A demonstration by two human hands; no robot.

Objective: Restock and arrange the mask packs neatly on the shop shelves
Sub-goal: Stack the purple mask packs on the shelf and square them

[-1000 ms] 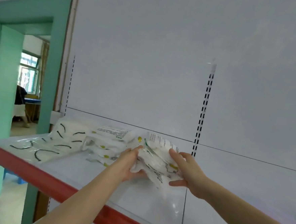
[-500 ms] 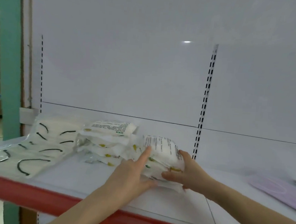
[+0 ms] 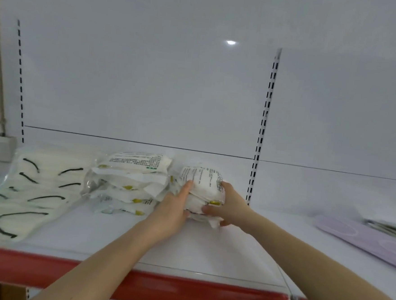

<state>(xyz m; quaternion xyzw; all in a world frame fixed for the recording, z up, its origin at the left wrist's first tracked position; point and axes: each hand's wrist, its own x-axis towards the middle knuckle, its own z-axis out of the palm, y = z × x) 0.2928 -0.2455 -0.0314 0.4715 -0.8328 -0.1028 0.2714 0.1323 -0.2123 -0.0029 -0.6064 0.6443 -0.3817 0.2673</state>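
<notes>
A small stack of white mask packs point(image 3: 203, 183) with printed text sits on the white shelf point(image 3: 208, 251), just right of a taller pile of the same packs point(image 3: 131, 182). My left hand point(image 3: 174, 206) presses its straight fingers against the stack's left side. My right hand point(image 3: 226, 203) curls round the stack's right side, thumb on its front. Flat packs of white masks with black ear loops point(image 3: 25, 194) lie at the shelf's left end.
A red strip point(image 3: 182, 289) runs along the shelf's front edge. A pale purple flat pack point(image 3: 361, 241) lies at the right. A slotted upright point(image 3: 261, 131) divides the white back panel behind the stack.
The stack has come down from a tilted hold onto the shelf, beside the taller pile. The view has swung right, leaving the green doorway out of frame.
</notes>
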